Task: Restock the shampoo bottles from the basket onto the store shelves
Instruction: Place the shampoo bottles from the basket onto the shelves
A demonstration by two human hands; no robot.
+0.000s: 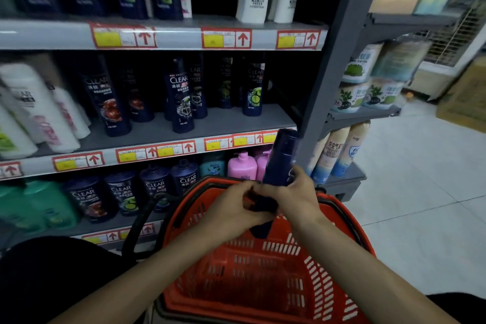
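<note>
Currently the red basket (310, 265) is nearest, below our forearms. Both hands are over it: our left hand (234, 205) pinches the lower body of the dark blue shampoo bottle (282, 158), and our right hand (298, 196) curls round its middle from the right. The bottle is cap-up, tilted slightly right, its top clear above both hands and its base inside the basket's rim. Beyond, the middle shelf (226, 119) carries upright CLEAR bottles (181, 97).
</note>
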